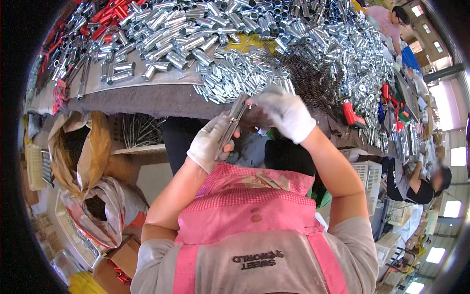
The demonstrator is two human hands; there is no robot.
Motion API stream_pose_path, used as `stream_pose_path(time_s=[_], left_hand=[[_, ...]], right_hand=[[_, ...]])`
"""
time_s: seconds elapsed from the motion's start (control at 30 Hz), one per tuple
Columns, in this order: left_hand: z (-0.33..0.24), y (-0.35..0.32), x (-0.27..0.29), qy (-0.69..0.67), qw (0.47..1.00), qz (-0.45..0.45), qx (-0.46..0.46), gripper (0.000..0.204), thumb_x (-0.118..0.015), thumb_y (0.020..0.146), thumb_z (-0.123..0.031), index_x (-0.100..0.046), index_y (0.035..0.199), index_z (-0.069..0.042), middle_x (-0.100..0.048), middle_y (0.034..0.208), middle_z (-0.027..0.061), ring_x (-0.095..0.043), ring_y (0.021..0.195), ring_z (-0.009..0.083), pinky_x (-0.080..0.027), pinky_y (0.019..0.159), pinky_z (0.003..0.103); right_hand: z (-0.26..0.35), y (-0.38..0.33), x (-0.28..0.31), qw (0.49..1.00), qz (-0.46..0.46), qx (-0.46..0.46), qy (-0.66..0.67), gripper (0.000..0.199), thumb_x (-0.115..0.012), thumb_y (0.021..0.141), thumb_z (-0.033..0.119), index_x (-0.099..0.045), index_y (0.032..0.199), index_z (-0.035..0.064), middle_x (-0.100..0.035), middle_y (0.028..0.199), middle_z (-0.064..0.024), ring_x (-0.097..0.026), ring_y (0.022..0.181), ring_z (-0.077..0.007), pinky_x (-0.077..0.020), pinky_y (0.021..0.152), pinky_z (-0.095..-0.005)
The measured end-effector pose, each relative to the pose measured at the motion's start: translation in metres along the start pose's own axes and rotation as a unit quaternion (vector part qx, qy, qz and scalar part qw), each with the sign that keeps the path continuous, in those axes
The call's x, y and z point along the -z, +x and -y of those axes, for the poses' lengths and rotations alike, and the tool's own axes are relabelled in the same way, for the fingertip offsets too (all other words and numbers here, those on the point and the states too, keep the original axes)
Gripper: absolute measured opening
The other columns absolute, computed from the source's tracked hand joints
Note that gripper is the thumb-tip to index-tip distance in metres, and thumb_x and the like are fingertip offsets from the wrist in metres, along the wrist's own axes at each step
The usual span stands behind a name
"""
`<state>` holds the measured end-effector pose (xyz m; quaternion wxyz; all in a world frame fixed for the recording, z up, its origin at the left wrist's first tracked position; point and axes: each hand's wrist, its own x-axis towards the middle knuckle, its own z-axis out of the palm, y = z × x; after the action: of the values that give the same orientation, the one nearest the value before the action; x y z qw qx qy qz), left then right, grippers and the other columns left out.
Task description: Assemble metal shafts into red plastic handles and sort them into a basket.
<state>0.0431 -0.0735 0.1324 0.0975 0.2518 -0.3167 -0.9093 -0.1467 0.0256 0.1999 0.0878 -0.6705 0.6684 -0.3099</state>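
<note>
My left hand [208,142], in a white glove, is wrapped round a long, narrow grey metal piece [232,120], held tilted in front of the pink apron. My right hand [290,116], also gloved, is at the piece's upper end. Its fingers are smeared by motion, so I cannot tell whether they grip anything. Just beyond both hands, a heap of short, thin silver pins [230,76] lies on the table. To the right of the pins spreads a tangle of dark coil springs [313,73].
Shiny metal tubes [166,41] cover the far table, with red parts [110,19] at left. A red-handled tool [350,114] lies near the table's right edge. Open sacks [81,152] stand at lower left. Two other people [387,24] are at the right.
</note>
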Motion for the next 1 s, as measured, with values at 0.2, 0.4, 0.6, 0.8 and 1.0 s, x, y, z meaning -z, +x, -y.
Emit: stream_pose_path(time_s=[0.2,0.4,0.6,0.8,1.0], left_hand=[[0.000,0.001,-0.002,0.038,0.999,-0.023,-0.019,0.028,-0.047,0.097,-0.033,-0.055,0.112,-0.011,-0.060,0.077,0.0045,-0.046,0.046,0.0081,-0.030,0.035,0.019],[0.003,0.005,0.002,0.099,0.992,-0.061,-0.053,0.035,-0.050,0.096,-0.028,-0.051,0.127,-0.011,-0.062,0.077,0.0045,-0.047,0.046,0.0073,-0.032,0.036,0.019],[0.000,-0.001,0.007,0.193,0.967,-0.075,-0.150,0.035,-0.051,0.096,-0.017,-0.051,0.129,-0.005,-0.059,0.078,-0.0013,-0.044,0.052,0.0024,-0.036,0.046,0.017],[-0.023,-0.006,0.021,0.268,0.924,0.007,-0.271,0.041,-0.054,0.093,-0.013,-0.047,0.132,-0.005,-0.058,0.090,-0.0047,-0.044,0.063,0.0024,-0.040,0.055,0.017],[-0.048,-0.008,0.039,0.104,0.958,0.101,-0.247,0.053,-0.044,0.098,-0.026,-0.022,0.142,-0.008,-0.055,0.105,0.0123,-0.054,0.072,0.0136,-0.046,0.061,0.026]], right_hand=[[0.029,0.005,-0.014,0.989,0.087,-0.113,0.049,0.014,-0.051,0.086,0.004,-0.053,0.100,0.0056,-0.062,0.078,-0.0109,-0.065,0.068,-0.0241,-0.0522,0.062,-0.0354],[0.028,0.007,-0.022,0.984,0.122,-0.132,-0.022,0.011,-0.054,0.086,0.008,-0.051,0.095,0.0028,-0.064,0.071,-0.0092,-0.066,0.060,-0.0208,-0.0525,0.056,-0.0321],[0.042,0.014,-0.040,0.985,0.062,-0.105,-0.123,0.011,-0.055,0.089,0.015,-0.050,0.091,0.0054,-0.060,0.060,-0.0107,-0.064,0.058,-0.0280,-0.0502,0.054,-0.0394],[0.034,0.024,-0.062,0.838,-0.088,-0.326,0.429,0.032,-0.071,0.079,0.006,-0.045,0.098,0.0006,-0.062,0.078,-0.0094,-0.063,0.061,-0.0146,-0.0499,0.045,-0.0244],[-0.022,0.126,-0.057,0.911,0.048,-0.137,0.386,0.040,-0.032,0.100,0.033,-0.059,0.093,0.0042,-0.060,0.076,-0.0069,-0.055,0.061,-0.0143,-0.0455,0.057,-0.0294]])
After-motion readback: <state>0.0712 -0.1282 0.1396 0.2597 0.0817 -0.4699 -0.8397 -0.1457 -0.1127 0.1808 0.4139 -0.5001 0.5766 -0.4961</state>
